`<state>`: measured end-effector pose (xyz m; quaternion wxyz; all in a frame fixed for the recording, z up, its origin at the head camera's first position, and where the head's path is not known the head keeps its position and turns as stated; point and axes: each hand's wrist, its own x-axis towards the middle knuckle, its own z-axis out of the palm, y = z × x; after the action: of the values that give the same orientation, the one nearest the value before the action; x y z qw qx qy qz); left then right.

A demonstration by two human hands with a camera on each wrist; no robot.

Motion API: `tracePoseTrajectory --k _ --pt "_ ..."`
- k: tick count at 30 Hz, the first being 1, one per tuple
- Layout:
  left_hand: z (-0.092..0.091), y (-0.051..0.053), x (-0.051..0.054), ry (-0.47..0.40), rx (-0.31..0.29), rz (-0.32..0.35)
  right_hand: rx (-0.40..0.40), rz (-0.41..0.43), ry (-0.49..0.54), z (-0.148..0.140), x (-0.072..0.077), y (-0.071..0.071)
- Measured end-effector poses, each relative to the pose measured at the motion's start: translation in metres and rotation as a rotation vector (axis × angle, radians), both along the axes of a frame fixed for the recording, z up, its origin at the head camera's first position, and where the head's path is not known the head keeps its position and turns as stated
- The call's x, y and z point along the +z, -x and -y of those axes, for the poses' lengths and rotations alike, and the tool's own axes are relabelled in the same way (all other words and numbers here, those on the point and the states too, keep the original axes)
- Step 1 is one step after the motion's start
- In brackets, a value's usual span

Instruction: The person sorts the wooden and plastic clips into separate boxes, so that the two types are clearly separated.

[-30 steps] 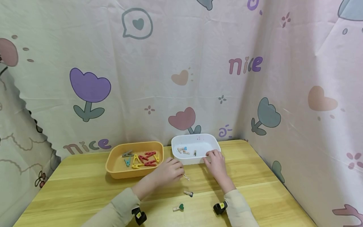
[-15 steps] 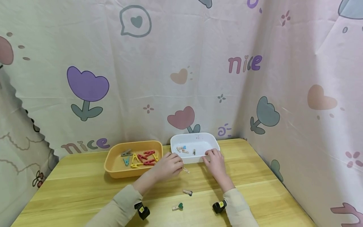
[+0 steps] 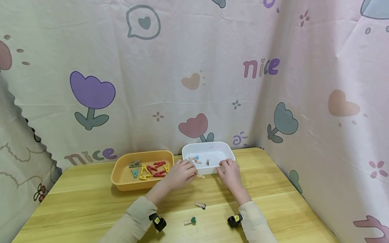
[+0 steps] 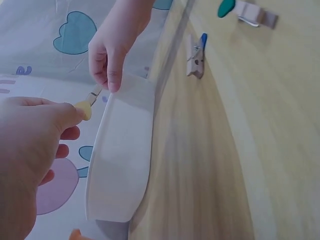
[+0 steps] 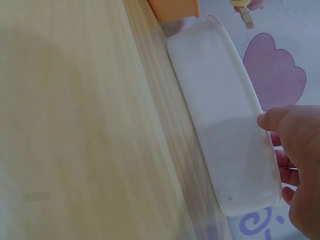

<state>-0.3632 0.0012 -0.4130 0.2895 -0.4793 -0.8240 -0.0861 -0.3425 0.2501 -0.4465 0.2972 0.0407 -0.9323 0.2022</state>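
Observation:
My left hand (image 3: 181, 173) pinches a small wooden clothespin with a yellow heart (image 4: 86, 109) between thumb and forefinger, near the front left of the white tub (image 3: 209, 170). In the left wrist view, the pin's wooden end points toward the tub's rim. My right hand (image 3: 230, 171) grips that tub's front rim near its right end, thumb outside and fingers inside, as the right wrist view shows. Several small wooden clothespins (image 3: 197, 161) lie in the tub. On the table are a clothespin with a green heart (image 3: 190, 221) and one with a dark blue heart (image 3: 200, 205).
An orange tub (image 3: 121, 185) stands left of the white one and holds several larger plastic clothespins (image 3: 153, 168) in red, yellow, teal and grey. Close behind both tubs hangs a printed curtain (image 3: 146, 74). Beneath everything is a wood-grain table (image 3: 91, 209).
My left hand has moved the clothespin away from me, from over the table up to the white tub's front rim. The right hand has stayed on the rim.

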Motion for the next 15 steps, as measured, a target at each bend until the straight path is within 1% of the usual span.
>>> tracePoseTrajectory --k 5,8,12,15 --pt "-0.004 0.002 0.004 -0.023 0.034 0.010 0.003 -0.018 -0.004 0.001 0.000 0.000" --pt "-0.006 0.005 0.005 -0.034 0.056 -0.009 0.005 -0.016 -0.006 0.001 0.000 0.000" --pt "-0.012 0.010 0.006 -0.049 0.062 -0.052 0.004 -0.016 -0.007 0.001 0.000 0.000" --pt "-0.016 0.014 0.007 -0.064 0.062 -0.066 0.006 -0.019 -0.003 0.001 0.000 0.001"
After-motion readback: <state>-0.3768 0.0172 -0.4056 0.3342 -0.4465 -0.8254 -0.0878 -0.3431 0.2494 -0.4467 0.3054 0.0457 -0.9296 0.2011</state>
